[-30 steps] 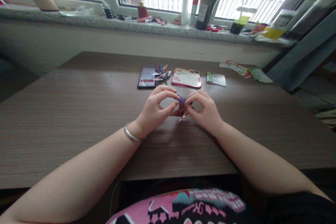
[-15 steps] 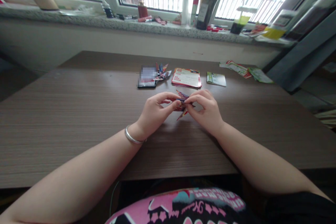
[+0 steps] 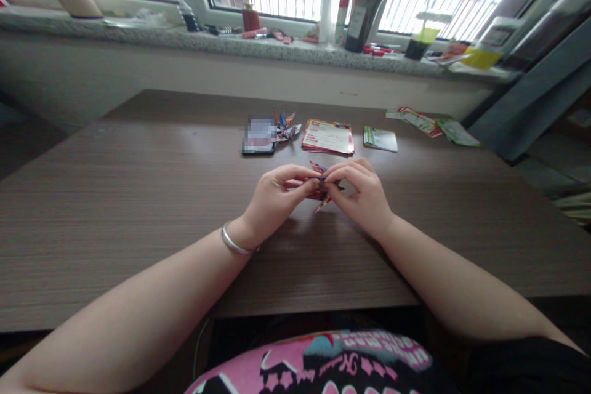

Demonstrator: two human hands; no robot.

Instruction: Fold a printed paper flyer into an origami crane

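Both hands meet over the middle of the table, pinching a small folded paper piece (image 3: 317,194) with colourful print and pointed ends. My left hand (image 3: 284,194) grips its left side between thumb and fingers, and a silver bangle (image 3: 234,240) circles that wrist. From the right, my right hand (image 3: 360,191) pinches the piece with thumb and fingertips. Fingers cover much of the paper, so its full shape is hidden. Just beyond lies a stack of printed cards (image 3: 327,137), white with red and orange edges.
A dark-edged phone-like object (image 3: 258,135), blurred on top, lies beside another folded paper piece (image 3: 287,129). Farther right are a small greenish card stack (image 3: 380,139) and paper strips (image 3: 420,122). Bottles, including a dark one (image 3: 362,18), stand on the stone windowsill (image 3: 152,31).
The folded paper has tilted and dropped slightly between my fingers. My left hand has shifted a little toward my right hand, which stays nearly in place.
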